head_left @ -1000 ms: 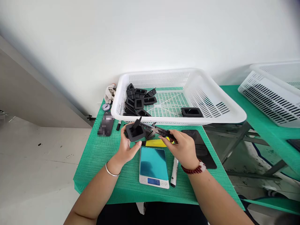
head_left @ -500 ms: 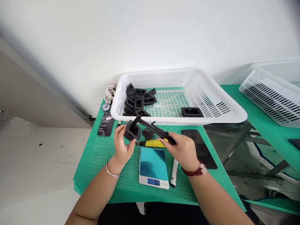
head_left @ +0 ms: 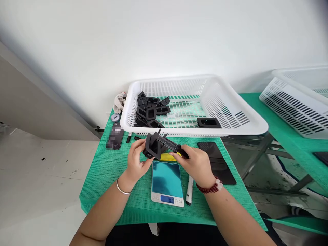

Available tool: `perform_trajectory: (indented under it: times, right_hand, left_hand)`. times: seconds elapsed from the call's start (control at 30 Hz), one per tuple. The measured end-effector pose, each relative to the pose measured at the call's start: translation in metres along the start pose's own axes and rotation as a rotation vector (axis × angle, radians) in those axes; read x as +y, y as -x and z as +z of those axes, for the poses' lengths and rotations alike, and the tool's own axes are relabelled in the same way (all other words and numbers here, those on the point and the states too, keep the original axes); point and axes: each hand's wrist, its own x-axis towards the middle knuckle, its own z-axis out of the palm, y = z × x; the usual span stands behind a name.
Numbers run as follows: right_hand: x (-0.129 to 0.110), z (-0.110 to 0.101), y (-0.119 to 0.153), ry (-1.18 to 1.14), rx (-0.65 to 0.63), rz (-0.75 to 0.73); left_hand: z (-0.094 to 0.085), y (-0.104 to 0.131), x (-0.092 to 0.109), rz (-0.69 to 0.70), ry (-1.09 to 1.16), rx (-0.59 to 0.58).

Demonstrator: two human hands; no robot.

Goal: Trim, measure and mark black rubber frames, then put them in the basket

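Observation:
My left hand (head_left: 137, 158) is closed on a black plastic frame part (head_left: 149, 147), holding it tilted above the table with its opening facing right. A black caliper (head_left: 171, 145) is gripped by its right end in my right hand (head_left: 197, 162). The caliper's jaws lie at the part's opening; whether they touch its walls I cannot tell. Under the hands sits a digital scale (head_left: 167, 181) reading 0.0. A yellow utility knife (head_left: 167, 156) lies behind the scale, partly covered by the caliper and my hands. To the scale's right is a white marker (head_left: 189, 191).
A white basket (head_left: 241, 118) holding several black parts (head_left: 151, 113) stands at the back. A phone (head_left: 118, 136) and a glove (head_left: 119, 102) lie at left. Right of my right hand is a dark flat panel (head_left: 221, 164). Another basket (head_left: 294, 102) stands on the neighbouring table.
My left hand has moved slightly right and turned the black part, so its opening shows more. The caliper has shifted a little left and its jaws now overlap the part.

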Motion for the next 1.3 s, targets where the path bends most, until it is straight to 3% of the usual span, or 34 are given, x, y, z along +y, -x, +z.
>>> perform_trajectory:
  times: [0.27,0.7,1.07,1.17,1.3]
  right_hand:
    - [-0.0030,-0.0020,-0.0023,-0.053,0.020,-0.015]
    - [0.0027,-0.0041,0.0001,0.096,0.161,0.068]
    - [0.0014,-0.0061,0.0004,0.161,0.179,0.089]
    - [0.0010,-0.0069,-0.0009,0.175,0.192,0.140]
    - [0.0023,-0.0063,-0.0031,0.158,0.189,0.180]
  left_hand:
    - [-0.0012,-0.0033,-0.0014,-0.039,0.040,0.053]
    - [-0.0011,-0.0019,-0.0032,-0.074,0.031,0.066]
    - [0.0008,0.0009,-0.0034,-0.108,0.094,0.039]
    - [0.0043,0.0038,-0.0050,-0.201,0.207,0.072]
    - [0.0066,0.0011,-0.0063,-0.511,0.567,0.135]
